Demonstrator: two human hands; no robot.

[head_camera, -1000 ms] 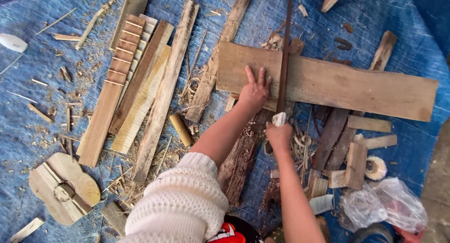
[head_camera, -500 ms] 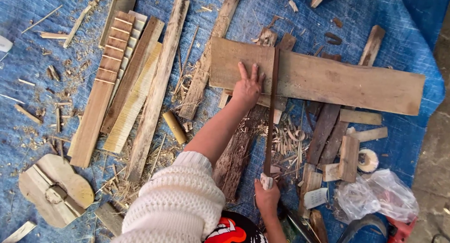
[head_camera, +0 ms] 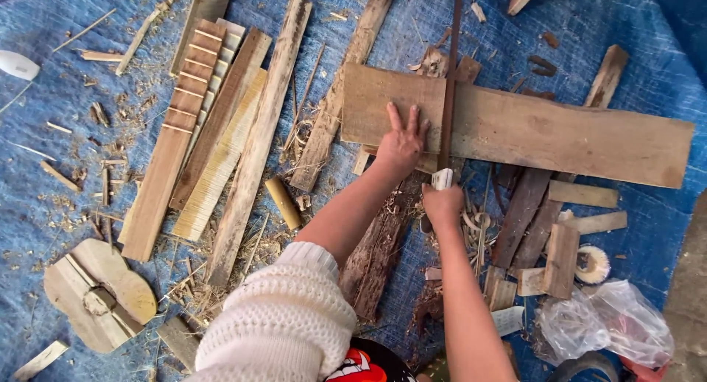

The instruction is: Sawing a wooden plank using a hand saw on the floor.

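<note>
My right hand (head_camera: 444, 203) has pushed forward again after its pull-back half a second ago, fingers clamped on the pale handle of the saw (head_camera: 448, 87), so I judge another stroke under way and the cut unfinished. Just beyond, my left hand (head_camera: 401, 142) presses flat, fingers spread, on the wide plank (head_camera: 552, 131), touching it just left of the blade. The plank lies across scrap wood on the blue tarp (head_camera: 618, 28), the blade crossing it towards the far edge.

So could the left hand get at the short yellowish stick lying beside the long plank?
Probably yes: the left hand presses the wide board, and only bare tarp and shavings separate it from the stick.
</note>
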